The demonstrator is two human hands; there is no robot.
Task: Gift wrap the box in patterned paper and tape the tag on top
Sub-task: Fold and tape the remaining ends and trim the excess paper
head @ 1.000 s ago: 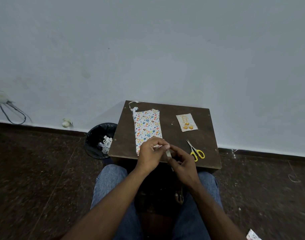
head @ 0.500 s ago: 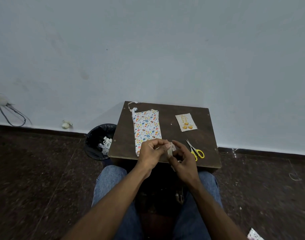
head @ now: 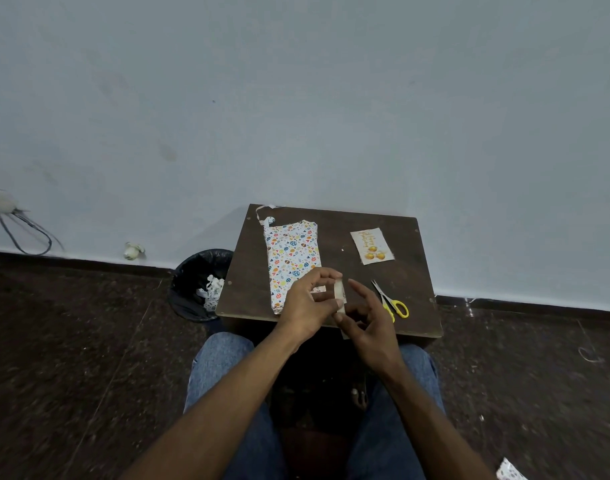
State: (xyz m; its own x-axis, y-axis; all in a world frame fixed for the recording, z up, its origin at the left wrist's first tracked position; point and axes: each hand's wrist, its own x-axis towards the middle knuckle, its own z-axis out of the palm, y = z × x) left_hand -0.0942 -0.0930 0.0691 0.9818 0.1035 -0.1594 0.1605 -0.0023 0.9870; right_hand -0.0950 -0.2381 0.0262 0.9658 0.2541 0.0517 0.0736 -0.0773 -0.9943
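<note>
A seated person's two hands meet over the near edge of a small dark worktop [head: 331,216]. The left hand [head: 308,304] curls its fingers around a small roll of tape [head: 340,294], held upright. The right hand [head: 369,322] pinches the tape's loose end just below the roll, its other fingers spread loosely. The box [head: 291,258], wrapped in patterned paper, lies flat on the worktop, its near end hidden behind the left fingers. The tag [head: 372,245] lies apart at the far right. Yellow-handled scissors [head: 391,301] lie just beside the right hand.
</note>
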